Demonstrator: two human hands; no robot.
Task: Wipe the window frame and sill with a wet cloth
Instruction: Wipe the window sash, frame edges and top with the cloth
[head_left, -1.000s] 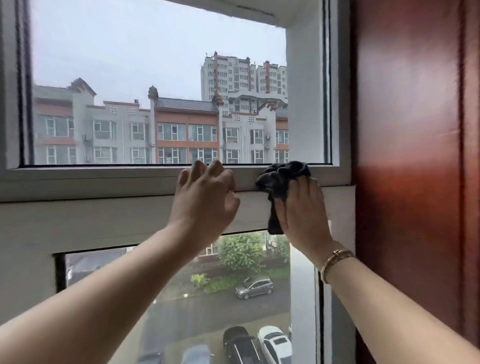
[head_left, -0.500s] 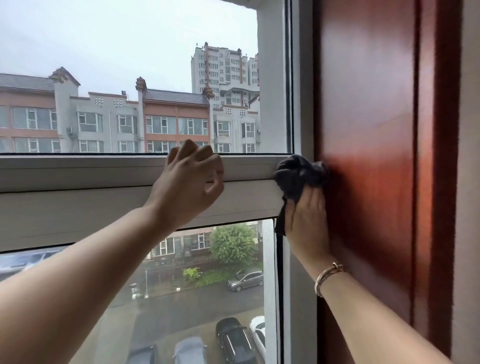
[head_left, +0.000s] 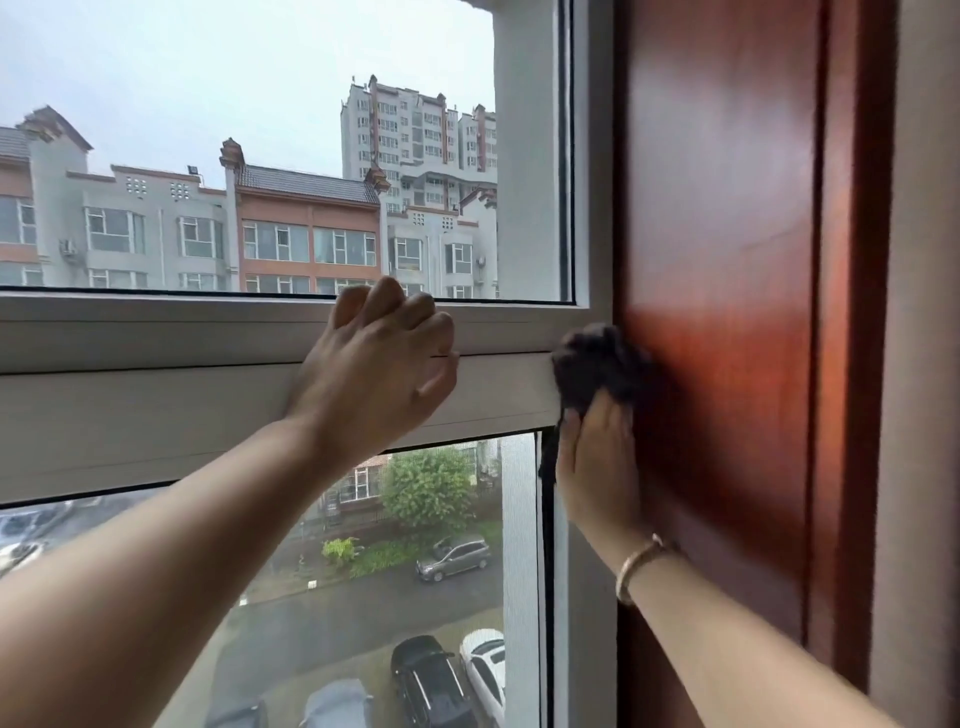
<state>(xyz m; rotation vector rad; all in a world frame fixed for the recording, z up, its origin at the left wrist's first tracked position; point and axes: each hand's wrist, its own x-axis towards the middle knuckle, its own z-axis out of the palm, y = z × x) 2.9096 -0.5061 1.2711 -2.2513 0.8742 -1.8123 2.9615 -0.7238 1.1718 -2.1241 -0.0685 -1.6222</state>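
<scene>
A white window frame (head_left: 156, 338) runs across the view, with a horizontal crossbar between an upper pane and a lower pane. My right hand (head_left: 597, 457) holds a dark bunched cloth (head_left: 597, 364) against the right end of the crossbar, where it meets the red-brown wooden panel (head_left: 727, 260). Part of the cloth hangs down beside my palm. My left hand (head_left: 379, 364) rests on the ledge of the crossbar with its fingers curled over the edge, a hand's width left of the cloth.
The wooden panel fills the right side, with a darker moulding strip (head_left: 841, 312) further right. A white upright (head_left: 592, 156) borders the upper pane. Through the glass are buildings, trees and parked cars below.
The cloth and my right hand slid right along the crossbar to its end by the wooden panel. My left hand stayed on the ledge. The view swung to the right.
</scene>
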